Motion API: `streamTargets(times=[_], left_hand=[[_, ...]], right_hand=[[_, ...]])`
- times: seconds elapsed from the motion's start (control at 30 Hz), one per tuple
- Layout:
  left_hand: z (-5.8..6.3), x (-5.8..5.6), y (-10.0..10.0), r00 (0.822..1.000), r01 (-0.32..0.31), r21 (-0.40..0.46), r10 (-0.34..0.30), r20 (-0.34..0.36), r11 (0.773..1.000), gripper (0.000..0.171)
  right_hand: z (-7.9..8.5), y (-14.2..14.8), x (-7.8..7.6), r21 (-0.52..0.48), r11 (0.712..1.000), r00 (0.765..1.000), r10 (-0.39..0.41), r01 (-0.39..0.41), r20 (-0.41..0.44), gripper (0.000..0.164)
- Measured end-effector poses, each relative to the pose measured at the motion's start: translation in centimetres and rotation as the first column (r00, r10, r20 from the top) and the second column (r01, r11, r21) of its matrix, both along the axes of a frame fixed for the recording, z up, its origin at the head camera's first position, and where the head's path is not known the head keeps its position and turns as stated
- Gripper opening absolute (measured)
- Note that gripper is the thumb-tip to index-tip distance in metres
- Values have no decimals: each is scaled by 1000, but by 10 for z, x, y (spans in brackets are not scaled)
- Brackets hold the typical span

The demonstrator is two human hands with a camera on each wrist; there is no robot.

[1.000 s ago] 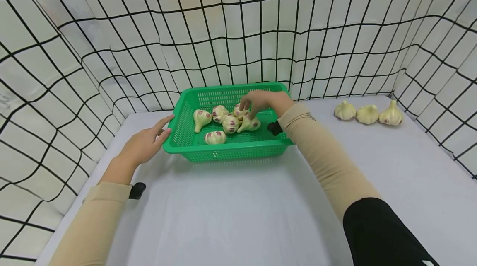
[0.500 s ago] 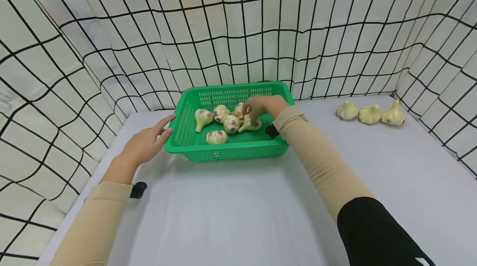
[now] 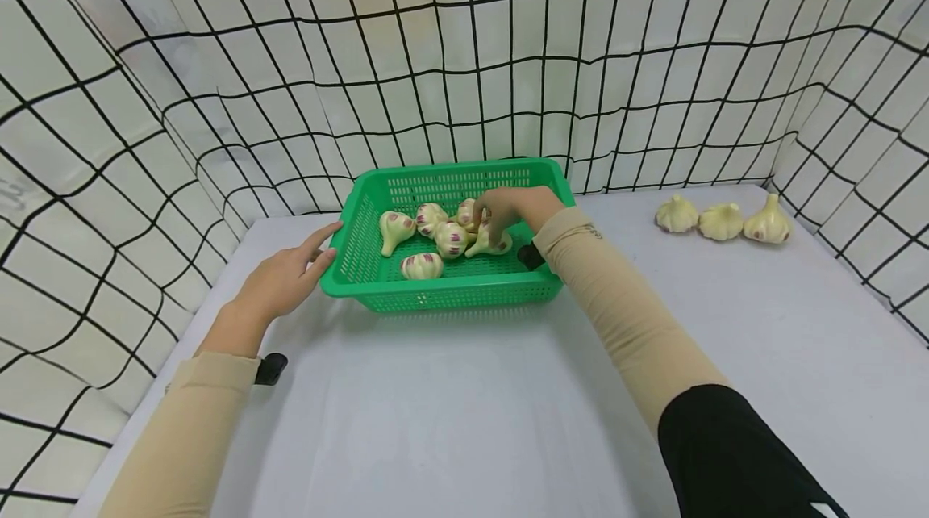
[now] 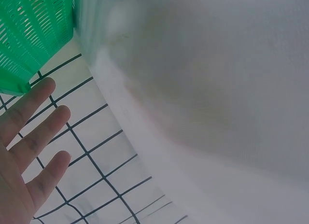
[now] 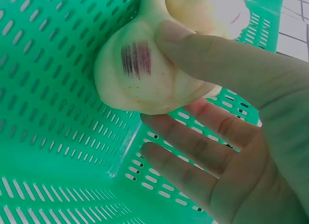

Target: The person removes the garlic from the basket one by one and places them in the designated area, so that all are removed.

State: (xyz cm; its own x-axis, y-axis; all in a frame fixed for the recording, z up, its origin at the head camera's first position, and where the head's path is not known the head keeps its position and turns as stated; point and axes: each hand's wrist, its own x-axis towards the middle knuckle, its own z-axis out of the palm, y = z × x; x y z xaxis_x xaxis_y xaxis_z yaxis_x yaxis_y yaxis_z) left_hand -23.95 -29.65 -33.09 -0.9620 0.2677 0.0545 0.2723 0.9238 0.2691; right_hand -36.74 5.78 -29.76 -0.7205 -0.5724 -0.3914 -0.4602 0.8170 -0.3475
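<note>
In the head view a green plastic basket [image 3: 443,297] stands on the white table, with several purple-marked garlic bulbs [image 3: 451,240] inside. My right hand [image 3: 508,207] reaches in over its right side and holds one garlic bulb [image 5: 128,84]. The right wrist view shows the thumb across this bulb's side and the fingers at its other side and beneath. Its stem points up in that view, with a second bulb [image 5: 207,11] behind. My left hand [image 3: 285,280] is at the basket's left rim, fingers extended; the left wrist view shows three spread fingers by the basket's corner.
Three paler garlic bulbs [image 3: 720,222] sit in a row at the table's back right. Black netting [image 3: 472,66] over white sheeting walls the back and both sides, close behind the basket. The white table [image 3: 435,421] extends in front.
My right hand has moved slightly down and right onto the rightmost bulb in the basket and taken hold of it. The left hand stays at the rim.
</note>
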Motion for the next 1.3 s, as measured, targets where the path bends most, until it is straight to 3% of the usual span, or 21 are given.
streamTargets(times=[0.47, 0.9, 1.13, 1.3], left_hand=[[0, -1, 2, 1000, -7, 3, 7, 1, 1000, 64], [5, 0, -2, 1000, -14, -17, 14, 14, 1000, 64], [0, -1, -1, 999, -6, -18, 7, 32, 1000, 64], [0, -1, 0, 1000, -6, -11, 6, 20, 1000, 64]], right_hand=[[16, 12, 5, -57, 998, 999, 26, -27, -30, 52], [37, 31, 14, -183, 983, 996, 14, -30, -87, 51], [42, 41, 30, -256, 965, 994, 22, -49, -107, 45], [46, 50, 40, -296, 951, 979, 32, -92, -203, 43]])
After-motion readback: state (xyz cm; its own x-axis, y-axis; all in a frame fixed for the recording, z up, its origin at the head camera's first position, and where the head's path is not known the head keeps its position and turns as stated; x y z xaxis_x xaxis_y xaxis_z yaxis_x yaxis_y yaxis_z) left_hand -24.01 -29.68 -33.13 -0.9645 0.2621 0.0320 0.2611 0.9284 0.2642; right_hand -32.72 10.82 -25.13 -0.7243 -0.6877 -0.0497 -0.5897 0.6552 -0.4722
